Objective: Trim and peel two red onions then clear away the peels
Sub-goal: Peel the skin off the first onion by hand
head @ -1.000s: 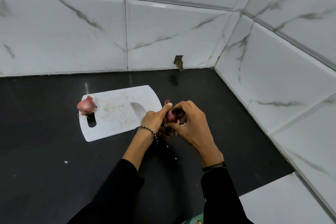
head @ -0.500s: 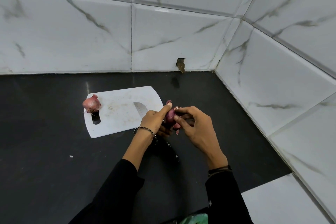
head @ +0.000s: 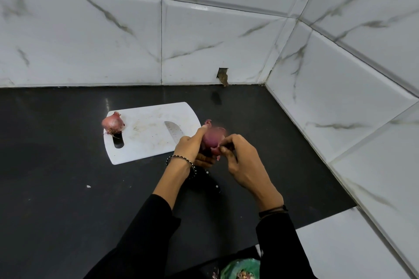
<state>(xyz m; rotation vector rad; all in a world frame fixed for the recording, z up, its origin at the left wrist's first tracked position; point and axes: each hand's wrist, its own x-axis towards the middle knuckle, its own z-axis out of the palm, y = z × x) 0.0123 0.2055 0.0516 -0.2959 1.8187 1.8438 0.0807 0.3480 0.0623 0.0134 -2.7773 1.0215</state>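
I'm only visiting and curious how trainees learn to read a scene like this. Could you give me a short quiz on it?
1. True or false: the unpeeled onion sits at the cutting board's handle-hole end.
2. Which hand pinches the peel of the held onion? A) left B) right
3. Fill in: the knife blade rests on the ____.
Key: 1 true. 2 B, the right hand; the left hand grips the held onion. 3 cutting board.
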